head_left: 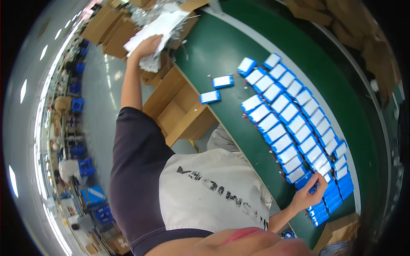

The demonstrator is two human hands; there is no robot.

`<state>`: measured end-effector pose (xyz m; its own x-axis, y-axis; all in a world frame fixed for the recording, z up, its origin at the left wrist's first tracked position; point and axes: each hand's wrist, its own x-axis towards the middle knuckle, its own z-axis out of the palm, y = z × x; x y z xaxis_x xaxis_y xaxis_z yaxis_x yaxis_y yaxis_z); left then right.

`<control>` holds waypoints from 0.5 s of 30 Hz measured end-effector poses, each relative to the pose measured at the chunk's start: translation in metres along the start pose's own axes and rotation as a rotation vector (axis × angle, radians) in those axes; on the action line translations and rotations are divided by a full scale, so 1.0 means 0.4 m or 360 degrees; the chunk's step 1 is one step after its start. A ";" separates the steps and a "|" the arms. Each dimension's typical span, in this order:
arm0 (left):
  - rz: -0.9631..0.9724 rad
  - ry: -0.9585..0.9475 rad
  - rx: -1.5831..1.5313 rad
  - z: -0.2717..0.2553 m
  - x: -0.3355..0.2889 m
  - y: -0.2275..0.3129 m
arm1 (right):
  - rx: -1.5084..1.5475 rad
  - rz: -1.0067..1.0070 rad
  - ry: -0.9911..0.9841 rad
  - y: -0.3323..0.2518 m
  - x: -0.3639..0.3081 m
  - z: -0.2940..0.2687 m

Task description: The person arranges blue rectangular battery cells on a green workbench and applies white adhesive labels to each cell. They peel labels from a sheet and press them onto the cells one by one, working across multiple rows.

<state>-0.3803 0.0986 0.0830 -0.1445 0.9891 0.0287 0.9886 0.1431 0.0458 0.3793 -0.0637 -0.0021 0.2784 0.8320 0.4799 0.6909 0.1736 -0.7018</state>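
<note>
My left hand (147, 46) reaches far out and is closed on a stack of white sheets or bags (164, 24) above the cardboard boxes. My right hand (308, 193) rests on the near end of two long rows of blue-and-white rectangular packs (290, 123) lying on the green belt (222, 51). Its fingers curl around one blue pack (315, 187). Two single packs (222, 81) (210, 97) lie apart from the rows, close to the belt's edge. A beige apron with dark print (213, 187) covers my front.
Open cardboard boxes (179, 106) stand beside the belt below my left arm, more closed ones (112, 30) farther off. A brown box (339, 232) sits by my right elbow. Blue stools (77, 104) and another seated person (68, 168) line the aisle on the left.
</note>
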 end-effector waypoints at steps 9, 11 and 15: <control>0.0530 0.0462 -0.0306 -0.013 -0.025 0.410 | 0.1618 -0.1197 -0.0617 -0.411 0.215 0.039; 0.0792 0.0295 -0.0620 0.056 -0.132 0.557 | 0.1827 -0.1242 -0.0612 -0.492 0.205 0.048; 0.0788 0.0230 -0.0691 0.181 -0.332 0.619 | 0.2138 -0.1100 -0.0522 -0.533 0.199 0.042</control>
<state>-0.1135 0.0050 0.0183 0.2877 0.9154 0.2816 0.8377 -0.3830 0.3893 0.2430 -0.0257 0.1768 -0.1098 0.4368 0.8928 -0.5195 0.7406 -0.4262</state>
